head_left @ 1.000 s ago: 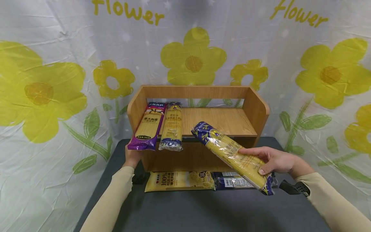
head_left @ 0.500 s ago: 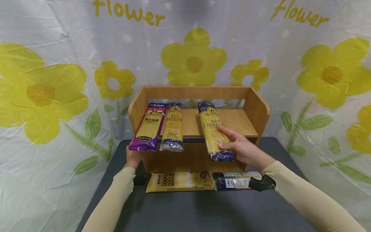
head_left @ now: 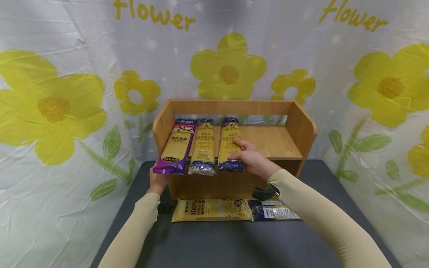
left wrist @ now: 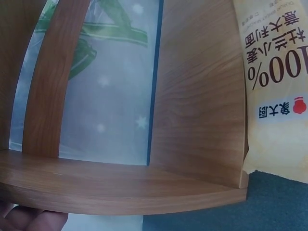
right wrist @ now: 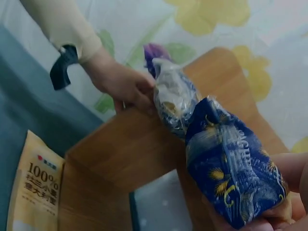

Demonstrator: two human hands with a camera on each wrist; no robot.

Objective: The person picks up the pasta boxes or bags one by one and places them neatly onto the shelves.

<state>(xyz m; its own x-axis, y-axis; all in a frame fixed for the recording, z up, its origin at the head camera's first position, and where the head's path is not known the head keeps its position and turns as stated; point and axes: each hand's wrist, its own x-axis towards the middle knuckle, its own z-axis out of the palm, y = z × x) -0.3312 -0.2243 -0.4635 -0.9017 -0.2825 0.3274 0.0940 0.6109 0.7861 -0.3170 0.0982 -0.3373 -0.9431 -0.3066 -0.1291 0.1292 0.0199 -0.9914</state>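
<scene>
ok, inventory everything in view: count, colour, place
Table: 1, dark grey, foreground
Wooden shelf: 1, brown, on table
Pasta pack: 1, purple, top board left
Spaghetti packs: 2, yellow-blue, right of purple pack
Pasta bag: 1, yellow, table, before shelf
Labelled packs: apparently 2, dark blue, right of bag
Flower backdrop: count unclear, mostly white, background
Wrist devices: 2, black, at wrists
Sleeves: 2, beige, both arms
Left hand: 1, bare, at shelf's left side
Right hand: 1, bare, gripping right spaghetti pack

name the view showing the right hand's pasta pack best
Head view: the pasta pack shows most of its printed front. The right wrist view catches mainly its blue end; the left wrist view misses it.
</scene>
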